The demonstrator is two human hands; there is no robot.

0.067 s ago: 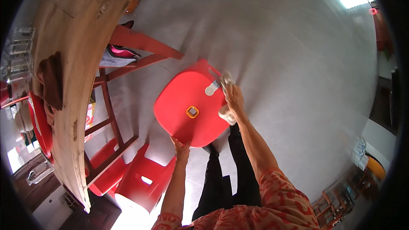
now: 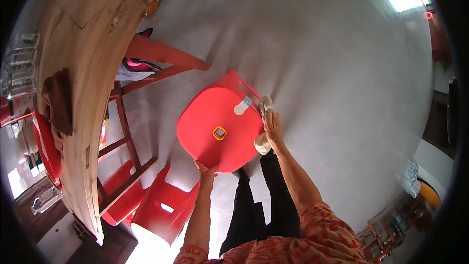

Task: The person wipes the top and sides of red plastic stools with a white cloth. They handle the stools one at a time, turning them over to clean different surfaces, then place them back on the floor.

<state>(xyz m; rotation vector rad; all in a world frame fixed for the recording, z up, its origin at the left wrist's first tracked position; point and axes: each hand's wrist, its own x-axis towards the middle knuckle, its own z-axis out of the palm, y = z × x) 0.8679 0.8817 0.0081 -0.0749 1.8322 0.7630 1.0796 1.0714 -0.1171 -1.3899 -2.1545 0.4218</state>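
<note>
A red plastic stool [image 2: 200, 117] is in front of me, its rounded seat facing up. The seat has a small orange-rimmed square in its middle and a pale sticker near its right side. My left hand [image 2: 206, 172] grips the seat's near edge, thumb on top and the other fingers hidden beneath. At the stool's right side, my right hand [image 2: 273, 129] presses a bunched, pale cloth [image 2: 262, 144] against the side panel. The cloth shows above and below the hand; the fingertips are partly hidden.
Left of me stands a wooden table [image 2: 88, 93] on reddish-brown legs [image 2: 124, 117], with a brown cloth [image 2: 58, 100] on it. More red stools [image 2: 163, 210] are near its legs at the lower left. Grey floor [image 2: 351, 93] stretches to the right.
My right hand and the cloth have moved slightly right and toward me along the stool's side. The stool has tilted a little, showing more of its slotted side. My left hand keeps its grip.
</note>
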